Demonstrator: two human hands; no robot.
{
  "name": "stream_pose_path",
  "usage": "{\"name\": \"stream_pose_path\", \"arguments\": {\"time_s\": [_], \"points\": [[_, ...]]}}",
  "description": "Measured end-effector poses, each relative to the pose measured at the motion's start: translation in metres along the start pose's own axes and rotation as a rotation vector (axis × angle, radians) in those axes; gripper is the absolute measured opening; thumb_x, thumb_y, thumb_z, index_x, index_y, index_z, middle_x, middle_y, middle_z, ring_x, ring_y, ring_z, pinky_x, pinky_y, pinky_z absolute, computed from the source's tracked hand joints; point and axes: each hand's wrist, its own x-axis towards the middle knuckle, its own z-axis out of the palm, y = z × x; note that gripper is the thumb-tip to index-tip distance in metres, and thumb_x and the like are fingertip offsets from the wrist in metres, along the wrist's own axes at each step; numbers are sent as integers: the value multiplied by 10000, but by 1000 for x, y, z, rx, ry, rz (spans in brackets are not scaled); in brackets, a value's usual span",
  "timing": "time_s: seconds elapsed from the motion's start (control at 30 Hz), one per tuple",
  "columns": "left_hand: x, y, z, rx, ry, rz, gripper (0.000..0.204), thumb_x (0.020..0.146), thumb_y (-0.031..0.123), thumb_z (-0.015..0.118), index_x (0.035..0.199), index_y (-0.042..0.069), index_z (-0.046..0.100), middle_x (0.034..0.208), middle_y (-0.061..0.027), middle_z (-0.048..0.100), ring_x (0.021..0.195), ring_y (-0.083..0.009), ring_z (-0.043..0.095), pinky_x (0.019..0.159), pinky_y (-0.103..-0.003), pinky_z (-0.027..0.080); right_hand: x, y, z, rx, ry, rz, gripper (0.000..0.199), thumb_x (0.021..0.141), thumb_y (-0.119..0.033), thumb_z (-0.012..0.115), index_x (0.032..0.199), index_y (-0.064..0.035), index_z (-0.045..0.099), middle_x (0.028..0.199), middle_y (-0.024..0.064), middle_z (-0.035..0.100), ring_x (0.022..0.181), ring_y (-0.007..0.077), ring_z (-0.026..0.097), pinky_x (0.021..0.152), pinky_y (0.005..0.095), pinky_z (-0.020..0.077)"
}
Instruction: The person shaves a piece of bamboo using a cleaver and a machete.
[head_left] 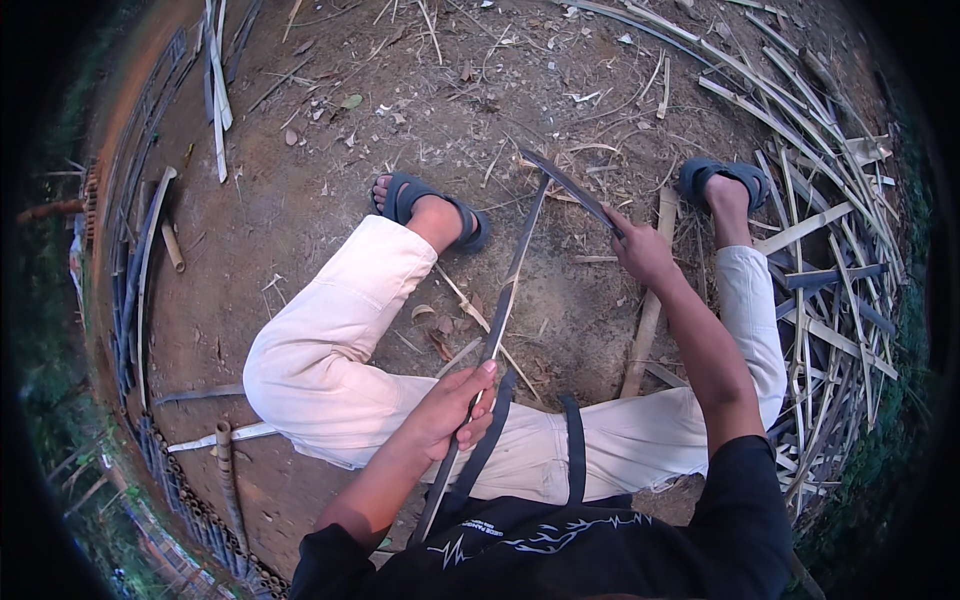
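My left hand (458, 408) is closed around a long, narrow bamboo strip (521, 250), dark on one face and pale along its split edge. The strip runs from beside my waist up and away between my legs. In my right hand (645, 250) is a machete (572, 188) with a long dark blade; my fingers hide its handle. The blade slants across the far end of the strip, near its own tip. Whether it bites into the strip or only rests against it, I cannot tell.
Several split bamboo strips (845, 290) lie heaped on the right, and more strips (215, 90) lie at the far left. A flat wooden slat (652, 320) lies between my legs. My sandalled feet (430, 208) rest on bare dirt scattered with shavings.
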Motion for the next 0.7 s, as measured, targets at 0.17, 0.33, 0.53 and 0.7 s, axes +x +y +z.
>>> {"name": "stream_pose_path", "arguments": {"time_s": [0.17, 0.33, 0.53, 0.7], "points": [[3, -6, -8, 23, 1, 2, 344, 1053, 377, 470, 848, 106, 414, 580, 18, 389, 337, -67, 354, 287, -232, 288, -14, -17, -1, -30, -25, -34, 617, 894, -184, 624, 1473, -284, 434, 860, 209, 677, 777, 409, 680, 721, 502, 547], [3, -4, -8, 34, 9, 7, 336, 1056, 364, 467, 846, 108, 411, 589, 13, 401, 336, -68, 365, 284, -227, 296, 12, 4, 7, 27, -4, 135, 559, 894, -230, 615, 1434, -259, 472, 822, 225, 683, 792, 407, 680, 746, 513, 545], [8, -13, -6, 313, 128, 82, 408, 1041, 397, 497, 778, 104, 389, 527, 30, 372, 334, -64, 368, 297, -235, 315, 11, 13, 16, -1, 26, 161, 563, 889, -244, 628, 1431, -280, 476, 930, 214, 699, 870, 410, 676, 802, 511, 537], [-6, -11, -22, 403, 182, 117, 371, 1026, 402, 531, 856, 89, 429, 568, 26, 414, 339, -54, 357, 303, -229, 310, -4, -6, 26, 88, 116, 237, 536, 907, -261, 622, 1424, -249, 480, 909, 217, 694, 872, 412, 674, 799, 508, 536]]}}
